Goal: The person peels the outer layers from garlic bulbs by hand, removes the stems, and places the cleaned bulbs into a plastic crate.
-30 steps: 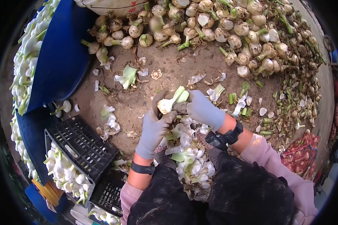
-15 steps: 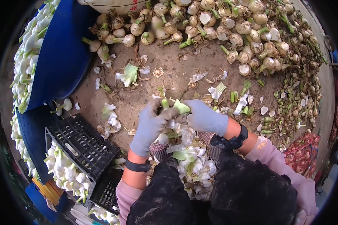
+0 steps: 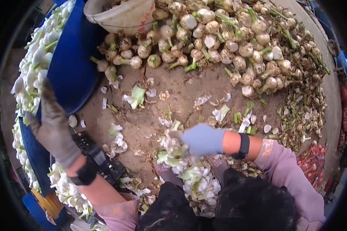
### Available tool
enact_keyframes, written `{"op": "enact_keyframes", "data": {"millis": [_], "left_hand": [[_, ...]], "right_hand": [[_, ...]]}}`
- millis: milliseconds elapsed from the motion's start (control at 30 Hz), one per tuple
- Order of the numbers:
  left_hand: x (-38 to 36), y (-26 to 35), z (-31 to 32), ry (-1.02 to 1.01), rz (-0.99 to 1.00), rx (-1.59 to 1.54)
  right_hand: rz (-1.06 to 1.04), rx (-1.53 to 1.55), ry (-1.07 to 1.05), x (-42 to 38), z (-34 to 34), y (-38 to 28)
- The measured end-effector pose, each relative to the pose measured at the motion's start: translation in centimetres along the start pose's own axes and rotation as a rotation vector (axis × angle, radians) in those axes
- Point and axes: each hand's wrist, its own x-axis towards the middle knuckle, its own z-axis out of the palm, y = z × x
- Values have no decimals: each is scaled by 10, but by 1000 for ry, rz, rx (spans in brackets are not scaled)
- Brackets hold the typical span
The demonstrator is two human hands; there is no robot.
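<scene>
My left hand (image 3: 56,123), in a grey glove, is stretched out at the left with its fingers apart and nothing gripped. It is beside the blue tub (image 3: 71,57), next to the peeled garlic bulbs (image 3: 38,57) heaped along its far side. Near the middle, my right hand (image 3: 204,141), also gloved, is closed, with its fingers pointing left and partly blurred. Whatever it may hold is hidden. Just below it lies a pile of garlic skins and leaf pieces (image 3: 198,181), between my legs.
Unpeeled garlic bulbs (image 3: 243,50) form a big heap at the back, beside a white bucket (image 3: 123,17). A black crate (image 3: 100,158) stands at lower left, near more peeled garlic (image 3: 65,188). Stem bits (image 3: 252,129) litter the ground; a red net bag (image 3: 312,161) lies at right.
My left hand has swung left from the middle to the blue tub and opened; the garlic bulb with a green stem is out of it. My right hand has shifted slightly down. The view has tilted.
</scene>
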Motion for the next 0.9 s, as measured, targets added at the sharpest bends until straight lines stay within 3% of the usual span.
{"op": "enact_keyframes", "data": {"millis": [33, 67, 100, 133, 233, 300, 333, 400, 467, 500, 533, 567, 667, 733, 800, 833, 900], "left_hand": [[1, -4, -7, 29, -78, 170], [-7, -22, -29, 170, 85, 557], [-16, -78, -26, 333, 170, 1048], [-23, -98, -39, 296, 19, 1060], [-48, -144, -78, 585, -267, 986], [-67, -154, -98, 596, -338, 1044], [-76, -157, -106, 605, -376, 1105], [-88, -167, -116, 560, -292, 1274], [-94, -179, -115, 518, -214, 1435], [-95, -184, -112, 347, -165, 1656], [-95, -187, -110, 162, -108, 1871], [-102, -190, -123, 338, -259, 1509], [-110, -185, -125, 300, -279, 1564], [-116, -188, -118, 232, -221, 1636], [-115, -190, -99, 295, -234, 1580], [-114, -187, -92, 422, -421, 1421], [-119, -186, -95, 480, -419, 1288]], "right_hand": [[-6, -24, 178, 14, -21, 11], [124, -190, 278, 30, -45, 24], [145, -366, 474, 50, -63, 44], [162, -544, 668, 70, -74, 66], [229, -723, 760, 109, -84, 111], [354, -866, 495, 110, -87, 117], [349, -870, 490, 105, -86, 117], [406, -601, 580, 92, -86, 114], [312, 263, 697, 64, -70, 74], [235, 766, 680, 52, -53, 57], [66, 1061, 579, 46, -30, 50], [155, 1365, 529, 37, -16, 32], [276, 1213, 413, 17, -13, 10], [284, 1154, 447, 14, -3, 7], [273, 1079, 481, 12, -3, 2], [324, 1137, 444, 9, -7, -4], [335, 1183, 425, 7, -4, -8]]}}
